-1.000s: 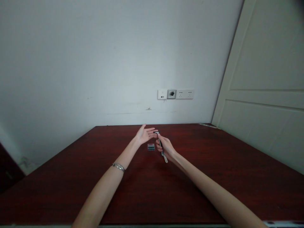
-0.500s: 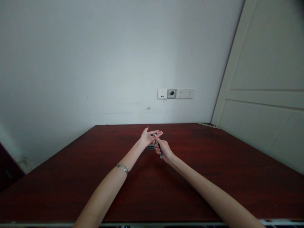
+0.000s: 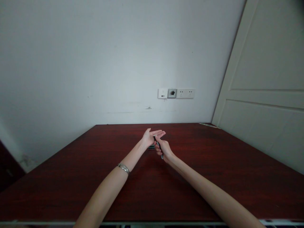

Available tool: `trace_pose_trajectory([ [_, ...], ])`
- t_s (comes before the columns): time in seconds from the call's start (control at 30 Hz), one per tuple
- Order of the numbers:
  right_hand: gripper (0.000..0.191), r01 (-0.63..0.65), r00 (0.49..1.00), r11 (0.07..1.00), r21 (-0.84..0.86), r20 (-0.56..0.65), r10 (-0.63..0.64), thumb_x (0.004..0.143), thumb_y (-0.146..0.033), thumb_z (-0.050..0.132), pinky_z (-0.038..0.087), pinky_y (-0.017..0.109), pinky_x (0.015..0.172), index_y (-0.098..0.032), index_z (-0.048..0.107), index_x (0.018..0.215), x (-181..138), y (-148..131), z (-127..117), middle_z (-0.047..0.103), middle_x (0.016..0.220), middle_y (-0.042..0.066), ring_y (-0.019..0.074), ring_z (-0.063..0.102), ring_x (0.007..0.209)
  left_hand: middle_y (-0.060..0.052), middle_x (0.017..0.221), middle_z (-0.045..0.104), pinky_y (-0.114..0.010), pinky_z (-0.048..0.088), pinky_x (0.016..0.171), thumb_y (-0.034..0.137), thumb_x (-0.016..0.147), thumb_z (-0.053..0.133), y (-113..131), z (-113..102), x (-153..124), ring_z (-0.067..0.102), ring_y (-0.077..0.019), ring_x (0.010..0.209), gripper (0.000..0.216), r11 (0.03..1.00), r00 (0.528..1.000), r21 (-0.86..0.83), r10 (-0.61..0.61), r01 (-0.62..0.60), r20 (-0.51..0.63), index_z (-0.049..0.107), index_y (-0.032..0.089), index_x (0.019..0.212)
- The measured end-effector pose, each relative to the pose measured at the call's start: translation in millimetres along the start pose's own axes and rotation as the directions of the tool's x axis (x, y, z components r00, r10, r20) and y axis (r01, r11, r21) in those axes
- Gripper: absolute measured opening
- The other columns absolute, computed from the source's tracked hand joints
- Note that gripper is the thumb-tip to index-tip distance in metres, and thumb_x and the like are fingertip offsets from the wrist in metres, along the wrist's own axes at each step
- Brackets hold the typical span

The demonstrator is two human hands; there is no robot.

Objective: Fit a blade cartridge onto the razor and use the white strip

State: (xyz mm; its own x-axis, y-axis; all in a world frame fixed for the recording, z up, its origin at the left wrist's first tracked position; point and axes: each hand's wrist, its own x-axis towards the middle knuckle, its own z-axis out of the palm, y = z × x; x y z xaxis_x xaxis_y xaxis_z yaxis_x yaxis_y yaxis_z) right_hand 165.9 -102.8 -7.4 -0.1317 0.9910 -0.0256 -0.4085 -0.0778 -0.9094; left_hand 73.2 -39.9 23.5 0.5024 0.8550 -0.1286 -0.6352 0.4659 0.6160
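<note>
My right hand is closed around the dark handle of a razor, its thumb lying along the upper part. The razor's small head is turned narrow side on and sits at the palm of my left hand; whether it touches the skin I cannot tell. That left hand is palm up, fingers stretched out to the right, holding nothing. Just below it on the table lies a small dark-green case with pale stripes, partly covered by my hands. What it contains cannot be made out.
A dark red wooden table reaches back to a white wall. Sockets and switches are on that wall. A pale panelled door stands along the right side. A thin flat strip lies at the far right corner.
The razor's head, earlier seen broad and T-shaped across my left palm and fingers, has turned and now looks narrow. My left hand appears slightly further right.
</note>
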Motion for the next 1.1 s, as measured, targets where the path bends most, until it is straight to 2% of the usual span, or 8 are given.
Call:
trace_pose_trajectory([
  [0.2, 0.039, 0.004, 1.000, 1.000, -0.006, -0.003, -0.004, 0.065, -0.050, 0.065, 0.012, 0.014, 0.031, -0.014, 0.050, 0.063, -0.4, 0.2, 0.1, 0.034, 0.045, -0.008, 0.0006, 0.023, 0.034, -0.031, 0.114, 0.054, -0.033, 0.051, 0.075, 0.036, 0.090, 0.017, -1.5, -1.8, 1.0, 0.060, -0.0282, 0.099, 0.061, 0.999, 1.000, 0.031, -0.007, 0.008, -0.025, 0.036, -0.009, 0.126],
  [0.33, 0.041, 0.050, 0.998, 0.998, -0.023, 0.029, -0.050, 0.065, -0.052, 0.064, 0.012, 0.013, 0.031, -0.013, 0.053, 0.066, 0.1, 1.0, -0.5, 0.034, 0.045, -0.008, 0.0003, 0.024, 0.034, -0.029, 0.112, 0.056, -0.028, 0.052, 0.059, 0.034, 0.090, 0.018, -0.8, -3.9, 0.9, 0.060, -0.0273, 0.098, 0.058, 0.999, 0.999, 0.031, -0.023, 0.025, -0.043, 0.034, -0.007, 0.127],
  [0.43, 0.042, 0.072, 0.997, 0.997, -0.037, 0.034, -0.071, 0.066, -0.054, 0.062, 0.012, 0.014, 0.031, -0.013, 0.053, 0.068, 1.1, 1.8, -1.6, 0.034, 0.045, -0.009, 0.0007, 0.024, 0.034, -0.028, 0.111, 0.056, -0.024, 0.046, 0.045, 0.032, 0.090, 0.019, 0.1, -7.3, 2.3, 0.061, -0.0270, 0.095, 0.056, 0.999, 0.998, 0.024, -0.021, 0.023, -0.054, 0.033, -0.005, 0.129],
  [0.5, 0.042, 0.077, 0.996, 0.996, -0.040, 0.038, -0.075, 0.066, -0.054, 0.062, 0.013, 0.014, 0.031, -0.013, 0.053, 0.068, 1.7, 2.3, -2.3, 0.033, 0.045, -0.009, 0.0009, 0.024, 0.034, -0.028, 0.111, 0.056, -0.022, 0.043, 0.042, 0.031, 0.090, 0.019, 0.3, -10.7, 4.4, 0.063, -0.0254, 0.088, 0.055, 1.000, 0.997, 0.011, -0.005, 0.006, -0.079, 0.034, -0.004, 0.129],
  [0.7, 0.040, 0.079, 0.996, 0.996, -0.043, 0.040, -0.077, 0.065, -0.053, 0.063, 0.013, 0.015, 0.031, -0.014, 0.053, 0.068, 1.6, 3.3, -2.3, 0.034, 0.045, -0.008, 0.0013, 0.024, 0.035, -0.025, 0.106, 0.059, -0.025, 0.045, 0.046, 0.029, 0.090, 0.019, -0.5, -20.0, 12.5, 0.062, -0.0196, 0.068, 0.052, 0.998, 0.973, -0.009, 0.064, -0.067, -0.221, 0.041, -0.003, 0.124],
  [0.97, 0.041, 0.083, 0.995, 0.996, -0.041, 0.050, -0.081, 0.065, -0.054, 0.063, 0.013, 0.015, 0.032, -0.015, 0.053, 0.068, -0.4, 3.2, -0.6, 0.034, 0.044, -0.008, 0.0016, 0.024, 0.034, -0.022, 0.099, 0.062, -0.029, 0.048, 0.050, 0.030, 0.091, 0.018, 5.0, -29.2, 11.0, 0.062, -0.0209, 0.066, 0.048, 0.998, 0.963, -0.005, 0.062, -0.066, -0.263, 0.044, 0.001, 0.119],
  [1.1, 0.041, 0.110, 0.993, 0.994, -0.022, 0.053, -0.109, 0.065, -0.055, 0.063, 0.013, 0.016, 0.032, -0.014, 0.054, 0.068, 0.4, 0.0, -2.7, 0.034, 0.044, -0.008, 0.0017, 0.024, 0.035, -0.023, 0.094, 0.062, -0.031, 0.051, 0.055, 0.033, 0.091, 0.019, 16.2, -46.4, 8.0, 0.064, -0.0225, 0.071, 0.048, 0.988, 0.939, -0.018, 0.142, -0.156, -0.314, 0.047, 0.001, 0.115],
])
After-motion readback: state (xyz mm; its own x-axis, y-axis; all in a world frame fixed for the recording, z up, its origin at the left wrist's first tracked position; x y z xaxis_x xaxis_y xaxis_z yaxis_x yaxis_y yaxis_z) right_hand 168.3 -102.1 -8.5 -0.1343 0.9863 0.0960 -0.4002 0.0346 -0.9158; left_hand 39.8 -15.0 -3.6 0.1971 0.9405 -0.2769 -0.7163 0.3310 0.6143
